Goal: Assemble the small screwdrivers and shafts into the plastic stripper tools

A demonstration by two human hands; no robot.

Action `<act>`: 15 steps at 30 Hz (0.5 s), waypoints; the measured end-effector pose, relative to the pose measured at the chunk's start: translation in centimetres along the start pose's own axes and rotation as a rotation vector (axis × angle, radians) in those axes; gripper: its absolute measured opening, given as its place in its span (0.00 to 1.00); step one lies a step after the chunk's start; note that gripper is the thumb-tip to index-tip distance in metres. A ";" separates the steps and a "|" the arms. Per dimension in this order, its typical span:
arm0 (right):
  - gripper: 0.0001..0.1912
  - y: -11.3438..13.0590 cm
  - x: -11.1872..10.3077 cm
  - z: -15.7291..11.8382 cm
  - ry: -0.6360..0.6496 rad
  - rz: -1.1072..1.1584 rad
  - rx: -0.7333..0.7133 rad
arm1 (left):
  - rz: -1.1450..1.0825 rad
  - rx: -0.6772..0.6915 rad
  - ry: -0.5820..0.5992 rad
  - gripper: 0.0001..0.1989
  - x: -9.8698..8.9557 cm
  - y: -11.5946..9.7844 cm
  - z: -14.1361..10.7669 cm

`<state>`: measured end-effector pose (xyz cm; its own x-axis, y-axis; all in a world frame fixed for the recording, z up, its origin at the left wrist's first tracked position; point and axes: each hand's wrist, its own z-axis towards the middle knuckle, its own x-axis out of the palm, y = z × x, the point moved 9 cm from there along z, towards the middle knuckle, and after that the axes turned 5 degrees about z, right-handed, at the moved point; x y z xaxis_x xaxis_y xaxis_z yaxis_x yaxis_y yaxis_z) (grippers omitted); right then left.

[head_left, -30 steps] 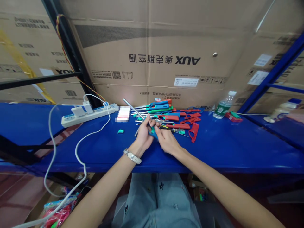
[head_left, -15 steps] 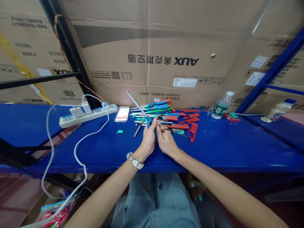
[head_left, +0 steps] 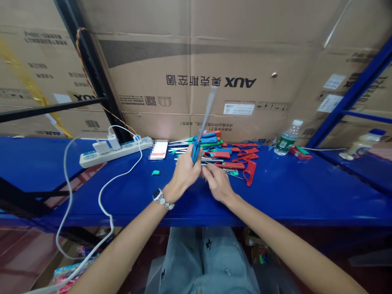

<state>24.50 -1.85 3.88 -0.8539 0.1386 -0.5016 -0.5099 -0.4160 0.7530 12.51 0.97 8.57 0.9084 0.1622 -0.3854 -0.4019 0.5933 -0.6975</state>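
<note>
My left hand is wrapped round the blue handle of a long-nosed lighter, its blurred metal tube slanting up and slightly right. Close beside it, my right hand has thumb and fingers pressed together near the handle's lower end; what they pinch is hidden. Behind both hands lies a pile of long-nosed lighters with blue, green and red handles, among them a red lighter. Right of the pile are loose red handle shells, one red shell nearest the front. A small green plastic piece lies left of my hands.
A white power strip with plugs and a trailing white cable occupies the left. Beside it lies a white card. A water bottle and a red-and-green box stand right. Large cartons wall off the back.
The lighter has swung from leaning left to upright, tilting slightly right. My left wrist has turned and moved a little left, and my right hand sits slightly lower and apart from it.
</note>
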 end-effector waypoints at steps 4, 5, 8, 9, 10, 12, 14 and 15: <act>0.21 -0.1 -1.3 1.3 -0.170 0.453 -0.049 | 0.559 0.141 0.310 0.07 0.5 0.7 0.1; 0.22 -0.4 -1.1 1.7 -0.188 0.537 -0.035 | 0.631 0.162 0.350 0.09 0.7 1.1 -0.2; 0.25 -1.2 -0.1 2.5 -0.177 0.659 0.014 | 0.706 0.213 0.376 0.16 1.3 1.9 -1.3; 0.26 -1.3 0.2 2.6 -0.163 0.671 0.027 | 0.708 0.223 0.374 0.18 1.4 2.1 -1.6; 0.26 -1.5 0.4 2.5 -0.152 0.676 0.038 | 0.708 0.228 0.373 0.19 1.5 2.3 -1.9; 0.27 -1.6 0.5 2.2 -0.146 0.672 0.049 | 0.703 0.237 0.372 0.22 1.5 2.5 -2.3; 0.27 -1.4 0.3 1.9 -0.156 0.655 0.044 | 0.688 0.257 0.361 0.23 1.4 2.5 -2.5; 0.27 -1.3 0.1 1.7 -0.158 0.645 0.039 | 0.676 0.272 0.354 0.23 1.2 2.4 -2.6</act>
<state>24.88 0.29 3.54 -0.9926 0.0041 0.1213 0.1080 -0.4269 0.8978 12.36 0.56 4.84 0.3700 0.3221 -0.8714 -0.7674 0.6347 -0.0913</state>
